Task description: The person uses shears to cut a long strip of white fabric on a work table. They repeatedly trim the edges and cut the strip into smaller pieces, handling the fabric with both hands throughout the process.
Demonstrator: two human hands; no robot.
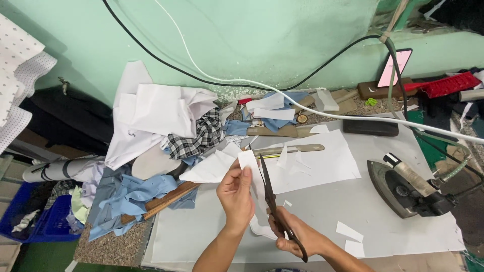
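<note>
Over the grey surface [383,211] the left hand [236,194] pinches a white fabric strip [249,162] upright, its grip closed on it; the right hand [297,235] has its grip wrapped through the handles of black scissors [268,190], blades parted at the strip, an iron [411,189] well to the right

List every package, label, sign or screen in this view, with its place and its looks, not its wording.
Phone screen: upright against the green wall at the far right of the table, a tall black-framed rectangle, lit pale pink.
Round label or badge: among the white and blue fabric pieces at the back of the table, small, dark with a light centre; too small to tell more.
No packages or signs in view.
</note>
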